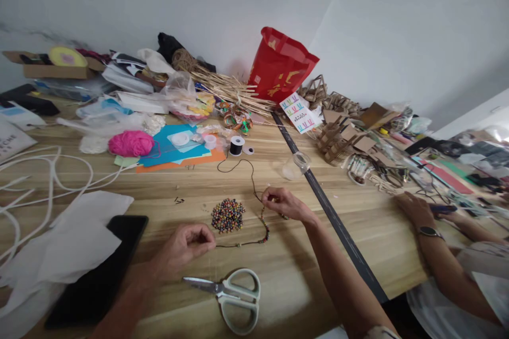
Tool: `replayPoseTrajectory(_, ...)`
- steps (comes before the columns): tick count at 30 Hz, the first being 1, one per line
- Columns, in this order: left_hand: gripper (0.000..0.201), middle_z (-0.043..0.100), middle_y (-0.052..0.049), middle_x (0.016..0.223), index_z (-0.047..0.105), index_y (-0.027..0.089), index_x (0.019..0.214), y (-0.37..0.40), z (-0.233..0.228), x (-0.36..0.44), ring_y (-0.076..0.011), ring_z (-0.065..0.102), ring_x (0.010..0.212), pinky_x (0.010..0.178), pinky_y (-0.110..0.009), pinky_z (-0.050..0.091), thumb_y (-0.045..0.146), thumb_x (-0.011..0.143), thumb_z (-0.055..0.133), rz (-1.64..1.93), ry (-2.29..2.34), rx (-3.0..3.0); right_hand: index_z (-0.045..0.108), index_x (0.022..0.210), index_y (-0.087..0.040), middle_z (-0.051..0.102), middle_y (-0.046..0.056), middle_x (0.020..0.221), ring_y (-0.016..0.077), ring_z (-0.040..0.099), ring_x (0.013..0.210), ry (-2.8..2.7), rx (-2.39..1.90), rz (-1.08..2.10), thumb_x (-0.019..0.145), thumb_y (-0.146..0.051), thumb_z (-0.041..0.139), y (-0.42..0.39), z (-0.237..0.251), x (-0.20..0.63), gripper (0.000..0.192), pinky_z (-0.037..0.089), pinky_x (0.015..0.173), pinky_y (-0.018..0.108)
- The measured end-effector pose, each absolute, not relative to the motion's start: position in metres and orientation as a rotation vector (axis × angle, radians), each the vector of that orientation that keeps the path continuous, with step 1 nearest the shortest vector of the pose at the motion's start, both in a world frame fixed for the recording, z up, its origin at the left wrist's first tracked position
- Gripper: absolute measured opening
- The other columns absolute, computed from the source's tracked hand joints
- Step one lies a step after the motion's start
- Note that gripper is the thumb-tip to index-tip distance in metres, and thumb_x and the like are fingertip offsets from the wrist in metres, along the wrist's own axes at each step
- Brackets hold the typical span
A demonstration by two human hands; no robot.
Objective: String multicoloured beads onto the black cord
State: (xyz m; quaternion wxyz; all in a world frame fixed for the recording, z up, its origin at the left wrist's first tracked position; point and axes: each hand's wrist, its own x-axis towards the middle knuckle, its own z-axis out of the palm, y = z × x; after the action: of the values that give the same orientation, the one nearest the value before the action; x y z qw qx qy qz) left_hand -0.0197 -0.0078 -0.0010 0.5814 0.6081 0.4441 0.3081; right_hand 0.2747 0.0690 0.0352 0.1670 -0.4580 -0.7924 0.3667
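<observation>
- Nearest, below our fingers, white-handled scissors (234, 296) lie flat on the wooden table (302, 275).
- Our left hand (186, 246) is clenched, its fingertips pinching one end of a dark cord (238, 244).
- The cord runs rightward, a few beads threaded on it (265, 230), up to our right hand (284, 204), whose fingers pinch it too.
- Between both hands, just beyond the left fingers, sits a pile of coloured beads (228, 215).
- Farther off, a black thread spool (236, 145) and pink yarn (131, 143).
- Right of our fingers, another person's hand (415, 209).

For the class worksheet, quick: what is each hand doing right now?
Left hand: closed, pinching the black cord.
Right hand: closed on the cord's beaded part.
</observation>
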Motion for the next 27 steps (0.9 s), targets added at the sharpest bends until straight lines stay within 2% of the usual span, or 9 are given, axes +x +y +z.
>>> replayPoseTrajectory(4, 0.015, 0.066, -0.003, 0.069, 0.061, 0.016, 0.063, -0.008, -0.001, -0.019, -0.0174, 0.060, 0.068, 0.066, -0.027, 0.047, 0.029, 0.068, 0.065, 0.721, 1.022, 1.404, 0.056, 0.077, -0.014, 0.055, 0.000, 0.071, 0.0064, 0.045, 0.052, -1.848, -1.121, 1.463, 0.081, -0.030, 0.061, 0.066, 0.042, 0.287, 0.017, 0.036, 0.046, 0.017)
replayPoseTrajectory(7, 0.014, 0.070, -0.006, 0.076, 0.061, 0.016, 0.064, -0.009, 0.000, -0.016, -0.0196, 0.063, 0.075, 0.071, -0.029, 0.048, 0.029, 0.069, 0.065, 0.732, 1.037, 1.397, 0.055, 0.074, -0.015, 0.055, -0.001, 0.067, 0.0064, 0.046, 0.050, -1.631, -1.027, 1.601, 0.077, -0.031, 0.068, 0.066, 0.041, 0.288, 0.020, 0.038, 0.043, 0.016)
replayPoseTrajectory(11, 0.016, 0.073, -0.009, 0.082, 0.059, 0.016, 0.062, -0.010, 0.000, -0.012, -0.0209, 0.065, 0.080, 0.074, -0.030, 0.049, 0.028, 0.069, 0.067, 0.767, 1.035, 1.328, 0.057, 0.083, -0.018, 0.050, -0.005, 0.062, 0.0042, 0.041, 0.042, -1.308, -0.881, 1.750, 0.074, -0.031, 0.071, 0.069, 0.034, 0.284, 0.021, 0.036, 0.038, 0.014)
replayPoseTrajectory(13, 0.018, 0.074, -0.009, 0.081, 0.057, 0.016, 0.061, -0.008, 0.000, -0.009, -0.0195, 0.065, 0.076, 0.071, -0.029, 0.050, 0.029, 0.068, 0.069, 0.794, 1.011, 1.280, 0.058, 0.084, -0.018, 0.049, -0.005, 0.061, 0.0032, 0.040, 0.041, -1.201, -0.823, 1.814, 0.075, -0.031, 0.071, 0.070, 0.031, 0.281, 0.021, 0.034, 0.037, 0.013)
replayPoseTrajectory(17, 0.026, 0.073, -0.007, 0.074, 0.056, 0.016, 0.063, -0.002, 0.007, 0.000, -0.0138, 0.061, 0.058, 0.060, -0.026, 0.050, 0.034, 0.063, 0.075, 0.835, 0.969, 1.175, 0.060, 0.080, -0.016, 0.050, -0.004, 0.061, 0.0020, 0.039, 0.040, -1.095, -0.780, 1.860, 0.075, -0.028, 0.071, 0.071, 0.028, 0.279, 0.018, 0.031, 0.035, 0.011)
replayPoseTrajectory(22, 0.030, 0.067, -0.001, 0.062, 0.061, 0.014, 0.072, 0.010, 0.028, 0.022, -0.0113, 0.058, 0.052, 0.054, -0.024, 0.047, 0.039, 0.062, 0.075, 0.819, 0.944, 1.122, 0.062, 0.080, -0.016, 0.053, -0.003, 0.064, 0.0010, 0.040, 0.040, -1.027, -0.766, 1.838, 0.073, -0.026, 0.072, 0.070, 0.029, 0.279, 0.016, 0.034, 0.036, 0.011)
replayPoseTrajectory(27, 0.038, 0.066, -0.002, 0.060, 0.064, 0.010, 0.093, 0.025, 0.035, 0.057, -0.0109, 0.056, 0.047, 0.048, -0.023, 0.044, 0.035, 0.065, 0.070, 0.716, 0.933, 1.210, 0.064, 0.080, -0.015, 0.055, -0.002, 0.066, 0.0031, 0.045, 0.046, -1.017, -0.785, 1.834, 0.071, -0.027, 0.075, 0.065, 0.034, 0.276, 0.019, 0.039, 0.038, 0.012)
